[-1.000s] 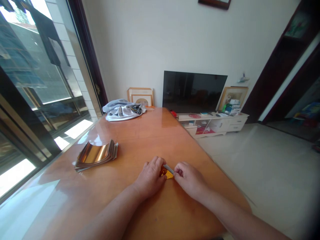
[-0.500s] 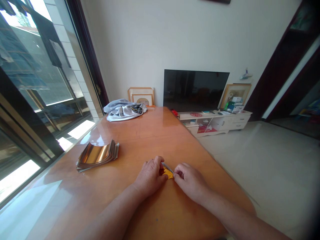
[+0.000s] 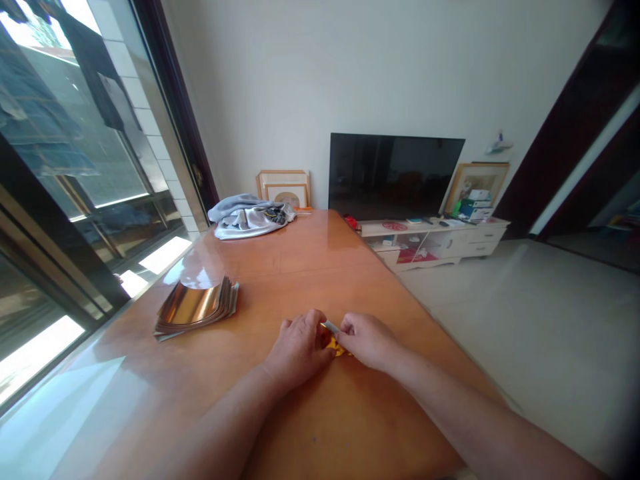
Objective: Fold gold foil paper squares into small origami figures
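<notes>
Gold foil scrap [image 3: 338,349]: on our wooden table [image 3: 320,267], between our hands.
Left hand [image 3: 297,350]: curled closed against the scrap.
Right hand [image 3: 367,341]: closed, fingertips at a thin grey stick [image 3: 330,326].
Copper foil stack [image 3: 195,308]: farther left on the table.

A small piece of gold-coloured foil [image 3: 337,347] lies folded on the glossy wooden table [image 3: 320,267], and it is partly hidden between the left hand [image 3: 297,350] and the right hand [image 3: 365,341]. A thin silver-grey strip [image 3: 330,326] sits slightly tilted just above the foil. I cannot tell exactly what this strip is.
</notes>
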`<action>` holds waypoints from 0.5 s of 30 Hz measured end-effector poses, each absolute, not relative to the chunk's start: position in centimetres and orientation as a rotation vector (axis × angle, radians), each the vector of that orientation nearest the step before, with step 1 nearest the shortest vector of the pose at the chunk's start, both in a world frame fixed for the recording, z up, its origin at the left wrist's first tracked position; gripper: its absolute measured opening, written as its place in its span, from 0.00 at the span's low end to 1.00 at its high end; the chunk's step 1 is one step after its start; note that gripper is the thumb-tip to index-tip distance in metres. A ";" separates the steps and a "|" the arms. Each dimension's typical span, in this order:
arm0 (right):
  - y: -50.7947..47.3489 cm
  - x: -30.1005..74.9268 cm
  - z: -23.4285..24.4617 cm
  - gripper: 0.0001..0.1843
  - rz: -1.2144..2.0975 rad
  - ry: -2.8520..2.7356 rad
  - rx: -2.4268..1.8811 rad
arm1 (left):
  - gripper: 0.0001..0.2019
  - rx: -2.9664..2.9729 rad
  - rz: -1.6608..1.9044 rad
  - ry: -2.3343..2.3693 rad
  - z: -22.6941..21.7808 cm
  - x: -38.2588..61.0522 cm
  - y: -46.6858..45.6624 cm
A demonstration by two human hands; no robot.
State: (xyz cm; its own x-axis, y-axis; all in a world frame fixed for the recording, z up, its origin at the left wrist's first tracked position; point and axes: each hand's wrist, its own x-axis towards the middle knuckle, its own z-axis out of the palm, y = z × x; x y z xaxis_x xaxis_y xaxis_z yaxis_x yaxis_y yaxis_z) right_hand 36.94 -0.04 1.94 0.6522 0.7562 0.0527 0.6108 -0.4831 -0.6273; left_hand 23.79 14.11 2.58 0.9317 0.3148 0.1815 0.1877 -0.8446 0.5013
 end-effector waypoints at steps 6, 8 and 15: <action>0.3 37.3 1.1 0.09 0.313 -1.015 -2.110 | 0.21 2.117 0.404 0.418 2.2 24.0 14.4; 0.2 37.4 1.1 0.11 0.333 -0.941 -1.957 | 0.21 1.923 0.432 0.455 2.3 24.2 14.4; 0.2 36.1 2.1 0.15 0.480 -0.785 -1.612 | 0.20 1.580 0.376 0.451 2.8 24.5 14.6</action>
State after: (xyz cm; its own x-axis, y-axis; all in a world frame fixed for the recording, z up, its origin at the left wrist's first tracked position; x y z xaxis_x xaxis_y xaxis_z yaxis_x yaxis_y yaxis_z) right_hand 36.13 0.24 2.09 0.6851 0.7188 0.1182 0.2226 -0.0522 -0.9735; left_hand 24.50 14.63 2.75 0.8648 0.5010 -0.0331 0.0584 -0.0349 0.9977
